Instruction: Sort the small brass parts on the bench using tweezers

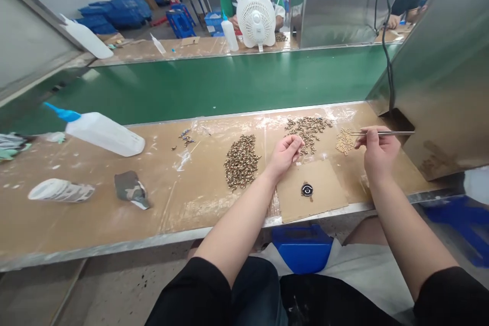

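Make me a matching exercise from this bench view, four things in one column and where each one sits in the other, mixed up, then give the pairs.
Things:
1. tweezers
2. white squeeze bottle
3. small fan
4. black round part

Places:
A. lying on its side at the left of the bench
B. on the cardboard square near the bench edge
C. held in the right hand
D. across the green belt, in front of another person

Pairs: 1-C, 2-A, 3-D, 4-B

Factory assembly line: green conveyor belt (229,84), workbench (114,214) parts piles (241,160).
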Demonstrator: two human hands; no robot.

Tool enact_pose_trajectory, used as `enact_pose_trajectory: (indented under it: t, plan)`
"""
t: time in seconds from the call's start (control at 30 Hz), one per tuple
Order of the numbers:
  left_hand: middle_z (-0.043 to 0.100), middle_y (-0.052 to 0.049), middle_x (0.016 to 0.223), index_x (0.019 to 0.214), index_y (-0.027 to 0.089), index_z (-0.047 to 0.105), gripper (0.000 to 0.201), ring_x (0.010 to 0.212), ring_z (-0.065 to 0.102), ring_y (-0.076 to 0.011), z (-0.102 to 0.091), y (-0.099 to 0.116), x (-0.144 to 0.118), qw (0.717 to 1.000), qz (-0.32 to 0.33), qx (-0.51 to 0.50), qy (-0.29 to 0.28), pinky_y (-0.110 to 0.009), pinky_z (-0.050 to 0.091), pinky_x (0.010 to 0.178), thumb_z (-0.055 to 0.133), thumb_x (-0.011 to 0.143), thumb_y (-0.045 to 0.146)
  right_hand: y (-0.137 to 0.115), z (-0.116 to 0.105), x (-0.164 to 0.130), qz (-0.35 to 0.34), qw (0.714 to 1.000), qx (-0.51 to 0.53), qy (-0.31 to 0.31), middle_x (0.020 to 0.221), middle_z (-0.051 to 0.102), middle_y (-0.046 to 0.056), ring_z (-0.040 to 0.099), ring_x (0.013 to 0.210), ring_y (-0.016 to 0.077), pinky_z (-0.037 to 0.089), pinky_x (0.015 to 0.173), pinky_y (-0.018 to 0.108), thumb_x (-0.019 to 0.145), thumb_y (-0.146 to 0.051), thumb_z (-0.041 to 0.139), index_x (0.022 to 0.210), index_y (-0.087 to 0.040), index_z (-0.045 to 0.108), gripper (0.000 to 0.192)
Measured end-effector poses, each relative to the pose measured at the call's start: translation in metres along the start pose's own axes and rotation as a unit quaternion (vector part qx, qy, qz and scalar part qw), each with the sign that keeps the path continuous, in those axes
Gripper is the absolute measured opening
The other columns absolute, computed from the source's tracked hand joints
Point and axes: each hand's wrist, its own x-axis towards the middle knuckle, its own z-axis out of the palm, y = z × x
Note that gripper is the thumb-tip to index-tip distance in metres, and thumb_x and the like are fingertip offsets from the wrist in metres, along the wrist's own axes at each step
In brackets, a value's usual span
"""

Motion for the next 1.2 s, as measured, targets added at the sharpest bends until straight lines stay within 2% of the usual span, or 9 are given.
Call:
enact_pose_trajectory:
  t: [0.17,0.3,0.5,0.73,1.2]
  plan:
    - [0.048,0.005,0.068,0.083,0.018,0.059,0.051,0.049,0.037,-0.0041,0.001,0.001,-0.001,1.000,0.006,0.016,-0.016,-0.022,0.025,0.049,0.071,0.092,0.066,0.019,-0.030,-0.003,0.080,0.992,-0.080,-0.063,0.058,0.063,0.000,0.059,0.047,0.0147,0.050,0.046,0.028,0.084,-0.076,0.076,0.082,-0.019,0.071,0.056]
    - [0.048,0.005,0.068,0.081,0.018,0.057,0.052,0.049,0.039,-0.0047,0.003,0.003,-0.003,0.999,0.001,0.027,-0.022,-0.022,0.027,0.049,0.068,0.094,0.067,0.038,-0.037,-0.008,0.140,0.979,-0.115,-0.089,0.055,0.061,-0.001,0.057,0.044,0.0146,0.046,0.043,0.027,0.079,-0.080,0.077,0.079,-0.019,0.070,0.062]
    - [0.049,0.005,0.068,0.081,0.018,0.057,0.049,0.048,0.039,-0.0040,0.004,0.003,-0.002,1.000,0.010,0.004,-0.020,-0.021,0.029,0.049,0.068,0.097,0.063,0.051,-0.037,-0.004,0.144,0.975,-0.150,-0.076,0.053,0.060,-0.001,0.055,0.044,0.0147,0.044,0.046,0.027,0.081,-0.079,0.074,0.079,-0.018,0.069,0.062]
    - [0.051,0.006,0.068,0.085,0.017,0.061,0.044,0.048,0.039,-0.0026,0.005,0.002,-0.003,0.999,0.001,-0.024,-0.021,-0.018,0.029,0.048,0.077,0.092,0.058,0.054,-0.037,-0.002,0.144,0.972,-0.169,-0.082,0.053,0.060,0.000,0.054,0.046,0.0145,0.042,0.048,0.027,0.081,-0.076,0.074,0.079,-0.017,0.070,0.058]
    - [0.052,0.006,0.062,0.083,0.016,0.065,0.045,0.047,0.040,-0.0031,0.007,0.004,-0.004,1.000,-0.009,-0.009,-0.017,-0.018,0.029,0.049,0.081,0.088,0.057,0.054,-0.035,-0.001,0.151,0.970,-0.171,-0.083,0.052,0.059,0.000,0.052,0.046,0.0141,0.039,0.048,0.028,0.078,-0.075,0.075,0.078,-0.016,0.071,0.059]
